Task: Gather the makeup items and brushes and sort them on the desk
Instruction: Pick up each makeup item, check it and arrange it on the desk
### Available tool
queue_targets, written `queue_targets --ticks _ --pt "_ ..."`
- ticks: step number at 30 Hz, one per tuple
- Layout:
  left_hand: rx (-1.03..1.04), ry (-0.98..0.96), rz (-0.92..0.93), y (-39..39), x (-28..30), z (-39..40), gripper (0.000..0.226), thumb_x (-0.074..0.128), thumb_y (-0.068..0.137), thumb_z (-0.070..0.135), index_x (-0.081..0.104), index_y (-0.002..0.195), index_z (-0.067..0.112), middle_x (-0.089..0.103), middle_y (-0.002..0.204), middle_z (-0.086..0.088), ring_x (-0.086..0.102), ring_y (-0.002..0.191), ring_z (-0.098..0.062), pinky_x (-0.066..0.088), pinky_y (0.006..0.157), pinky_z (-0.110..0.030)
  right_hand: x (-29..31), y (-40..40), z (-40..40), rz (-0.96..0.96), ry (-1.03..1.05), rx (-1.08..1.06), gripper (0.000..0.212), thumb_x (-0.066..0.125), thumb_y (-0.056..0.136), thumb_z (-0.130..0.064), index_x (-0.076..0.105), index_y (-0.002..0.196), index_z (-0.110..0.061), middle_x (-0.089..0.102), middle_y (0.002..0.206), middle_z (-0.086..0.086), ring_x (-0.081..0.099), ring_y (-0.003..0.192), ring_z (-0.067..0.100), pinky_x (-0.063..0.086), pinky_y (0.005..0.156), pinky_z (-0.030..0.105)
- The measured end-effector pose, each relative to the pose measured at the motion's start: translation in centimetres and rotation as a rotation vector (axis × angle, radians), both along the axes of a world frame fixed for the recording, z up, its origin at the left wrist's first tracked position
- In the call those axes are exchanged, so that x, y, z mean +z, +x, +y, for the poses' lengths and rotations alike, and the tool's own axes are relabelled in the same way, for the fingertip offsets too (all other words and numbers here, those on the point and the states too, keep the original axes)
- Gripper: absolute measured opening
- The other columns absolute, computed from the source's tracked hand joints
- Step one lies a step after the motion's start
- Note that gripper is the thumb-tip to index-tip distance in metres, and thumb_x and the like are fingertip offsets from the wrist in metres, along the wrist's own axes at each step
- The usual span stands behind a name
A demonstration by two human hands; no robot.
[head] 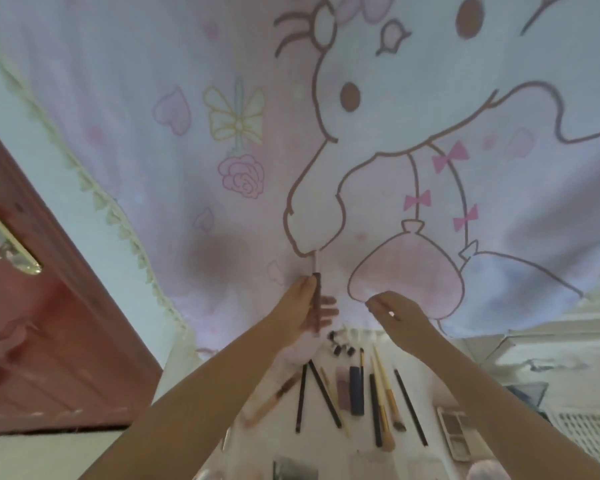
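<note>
My left hand [305,306] grips 1 uncapped makeup pencil [316,299] upright; my right hand [395,315] pinches its fingertips together, whether on anything I cannot tell.

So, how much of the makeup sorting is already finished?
Mostly done: black pencils and wooden-handled brushes lie in a row on the white desk. The left hand holds a slim brown pencil; the right hand pinches nothing visible. That pencil is left.
</note>
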State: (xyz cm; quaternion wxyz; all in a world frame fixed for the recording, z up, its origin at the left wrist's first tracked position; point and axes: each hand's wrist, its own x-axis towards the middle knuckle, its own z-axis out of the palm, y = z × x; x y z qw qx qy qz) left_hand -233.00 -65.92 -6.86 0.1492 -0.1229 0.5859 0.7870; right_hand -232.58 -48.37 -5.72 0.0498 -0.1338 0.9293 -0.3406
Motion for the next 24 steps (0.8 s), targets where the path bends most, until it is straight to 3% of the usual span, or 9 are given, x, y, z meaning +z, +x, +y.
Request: queue_targets --ticks 2,4,7,10,13,17,19,21,24 --pt "-0.075 -0.089 0.003 0.0 1.8 -1.3 0.024 0.026 0.100 0.036 0.039 0.090 0.018 0.052 0.065 -0.006 0.050 0.038 -0.009 0.044 0.040 -0.020 2.7 -0.6 -0.2 0.014 -0.126 -0.097 0.026 0.043 0.095 -0.015 0.059 0.110 -0.001 0.056 0.104 0.006 0.052 0.102 0.020 0.033 0.079 0.018" --pt "-0.191 -0.357 0.084 0.0 3.7 -2.1 0.027 0.025 0.100 0.037 0.039 0.091 0.016 0.042 0.059 -0.001 0.035 0.034 -0.005 0.030 0.035 -0.015 5.5 -1.1 -0.8 0.012 -0.186 -0.095 0.028 0.043 0.095 -0.018 0.057 0.114 -0.002 0.055 0.104 0.007 0.051 0.099 0.019 0.036 0.083 0.022" --pt "-0.335 -0.784 0.316 -0.4 7.4 -2.4 0.019 0.033 0.099 0.029 0.046 0.091 0.018 0.043 0.062 0.003 0.035 0.047 -0.007 0.029 0.040 -0.013 9.4 -1.6 -2.3 0.025 -0.180 -0.022 0.037 0.038 0.096 -0.030 0.056 0.106 0.001 0.060 0.103 0.019 0.054 0.091 0.025 0.042 0.083 0.034" --pt "-0.413 -1.127 0.618 -0.9 11.5 -2.4 0.009 0.047 0.094 0.023 0.053 0.090 0.017 0.044 0.065 0.011 0.041 0.060 -0.007 0.034 0.050 -0.006 12.4 -2.6 -3.8 0.071 -0.089 -0.026 0.048 0.030 0.097 -0.040 0.057 0.092 0.000 0.056 0.087 0.014 0.050 0.081 0.022 0.037 0.063 0.026" --pt "-0.362 -1.343 0.856 -1.4 14.8 -2.4 0.014 0.054 0.090 0.021 0.061 0.092 0.009 0.043 0.067 0.007 0.042 0.072 -0.013 0.032 0.058 -0.013 14.3 -4.0 -4.4 0.166 0.008 -0.088 0.054 0.030 0.097 -0.040 0.046 0.058 -0.005 0.045 0.061 0.007 0.043 0.057 0.018 0.029 0.052 0.022" --pt "-0.260 -1.468 0.962 -1.8 17.4 -2.5 0.026 0.051 0.092 0.029 0.063 0.095 0.006 0.043 0.069 0.005 0.043 0.073 -0.014 0.031 0.060 -0.013 15.6 -5.1 -3.9 0.142 -0.212 -0.163 0.048 0.033 0.097 -0.027 0.035 0.052 -0.011 0.036 0.054 0.003 0.034 0.049 0.014 0.027 0.047 0.020" --pt "-0.184 -1.570 0.992 -1.6 17.7 -2.2 0.031 0.043 0.094 0.035 0.060 0.095 0.009 0.043 0.068 0.006 0.044 0.072 -0.014 0.032 0.060 -0.024 16.3 -4.9 -3.7 0.259 -0.313 -0.175 0.050 0.032 0.098 -0.022 0.035 0.049 -0.012 0.038 0.053 0.003 0.036 0.050 0.013 0.029 0.049 0.019" --pt "-0.138 -1.586 1.007 -1.4 17.7 -1.7 0.032 0.038 0.096 0.035 0.058 0.094 0.009 0.047 0.073 0.003 0.044 0.069 -0.014 0.032 0.060 -0.023 16.6 -4.8 -3.6 0.461 -0.310 -0.178 0.056 0.030 0.099 -0.023 0.031 0.044 -0.014 0.034 0.047 0.000 0.034 0.046 0.012 0.026 0.047 0.016" --pt "-0.302 -1.106 0.801 -1.2 17.9 -1.6 0.030 0.039 0.097 0.024 0.057 0.077 0.011 0.045 0.053 0.007 0.040 0.045 -0.002 0.028 0.045 -0.012 16.9 -4.8 -3.2 0.941 -0.232 -0.024 0.051 0.032 0.091 -0.021 0.032 0.041 -0.013 0.028 0.039 -0.010 0.025 0.038 0.007 0.022 0.047 0.013"
